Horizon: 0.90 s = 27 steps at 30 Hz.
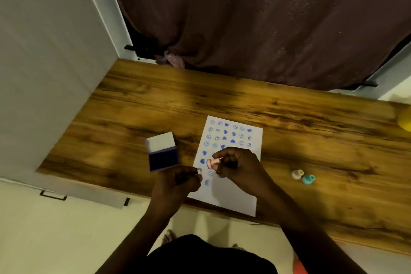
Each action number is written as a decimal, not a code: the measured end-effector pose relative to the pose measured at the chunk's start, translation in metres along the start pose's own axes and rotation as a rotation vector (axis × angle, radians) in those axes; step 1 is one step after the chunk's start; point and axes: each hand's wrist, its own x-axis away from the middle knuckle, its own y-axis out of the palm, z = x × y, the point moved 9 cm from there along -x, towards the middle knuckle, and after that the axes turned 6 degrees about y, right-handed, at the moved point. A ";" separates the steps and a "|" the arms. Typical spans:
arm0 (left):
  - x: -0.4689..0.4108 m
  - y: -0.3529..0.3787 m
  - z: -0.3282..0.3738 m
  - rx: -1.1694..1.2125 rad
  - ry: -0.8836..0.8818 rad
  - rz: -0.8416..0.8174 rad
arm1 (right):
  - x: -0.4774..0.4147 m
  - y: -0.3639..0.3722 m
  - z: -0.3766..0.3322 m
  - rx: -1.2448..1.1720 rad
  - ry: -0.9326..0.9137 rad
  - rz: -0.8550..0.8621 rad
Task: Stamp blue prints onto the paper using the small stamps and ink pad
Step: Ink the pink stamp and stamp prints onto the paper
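Observation:
A white sheet of paper (233, 187) lies on the wooden table, its upper half covered with rows of blue smiley and heart prints. My right hand (235, 165) hovers over the middle of the sheet, fingers pinched on a small pink stamp (213, 162) turned on its side. My left hand (178, 181) is closed at the paper's left edge with something pinkish at its fingertips (199, 173); what it is I cannot tell. The open blue ink pad (163, 159) sits left of the paper with its white lid tipped back.
A cream stamp (297, 174) and a teal stamp (308, 179) stand together on the table (311, 131) to the right of the paper. A yellow object (405, 119) shows at the far right edge. A dark curtain hangs behind the table; a white wall is on the left.

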 end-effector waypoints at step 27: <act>0.002 -0.149 -0.028 -0.054 0.026 0.108 | -0.097 0.154 -0.048 0.954 -0.155 -0.106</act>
